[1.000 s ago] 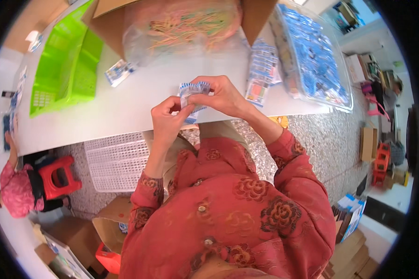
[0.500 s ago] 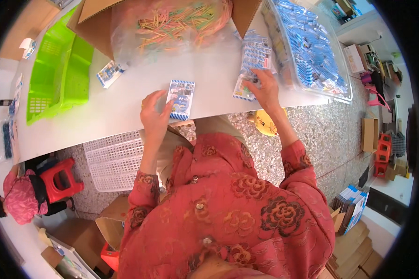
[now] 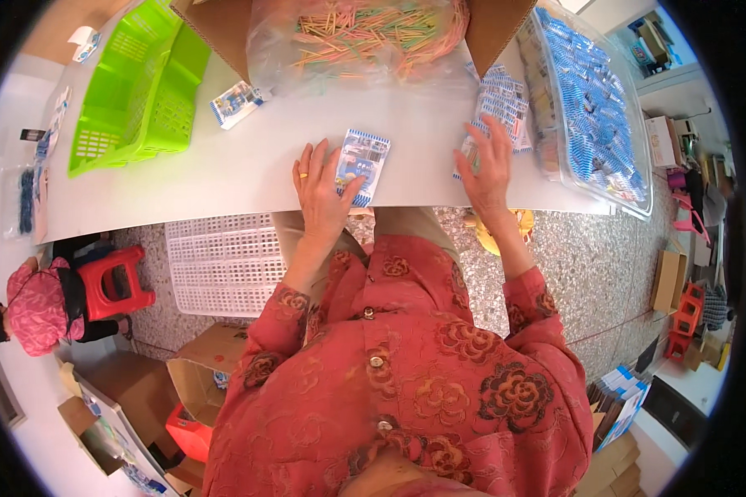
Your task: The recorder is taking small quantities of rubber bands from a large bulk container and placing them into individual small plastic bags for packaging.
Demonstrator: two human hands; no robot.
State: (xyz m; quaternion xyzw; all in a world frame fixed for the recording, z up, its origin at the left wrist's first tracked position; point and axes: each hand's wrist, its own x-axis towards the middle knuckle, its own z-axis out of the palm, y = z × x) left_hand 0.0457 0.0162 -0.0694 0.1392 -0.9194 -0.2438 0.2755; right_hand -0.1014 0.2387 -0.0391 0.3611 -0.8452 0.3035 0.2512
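A small flat packet (image 3: 368,155) with blue striped ends lies on the white table in front of me. My left hand (image 3: 317,184), a ring on one finger, rests at its left side with fingers spread and the thumb lying over its lower part. To the right, my right hand (image 3: 491,171) hovers at or touches the near end of an overlapping row of similar packets (image 3: 504,98); its thumb and fingers are apart, and no packet shows between them. The hand partly hides the nearest packet of that row.
A cardboard box (image 3: 499,29) holds a clear bag of coloured sticks (image 3: 373,37). Left of it are a single packet (image 3: 238,104) and a green basket (image 3: 153,108). A clear bin (image 3: 553,157) heaped with blue packets stands right. Another person (image 3: 43,302) sits beyond a red stool (image 3: 118,282).
The whole view has shifted, moving the scene rightward. My left thumb has come down onto the packet, its fingers spreading out flatter. My right hand stays by the packet row, fingers more upright.
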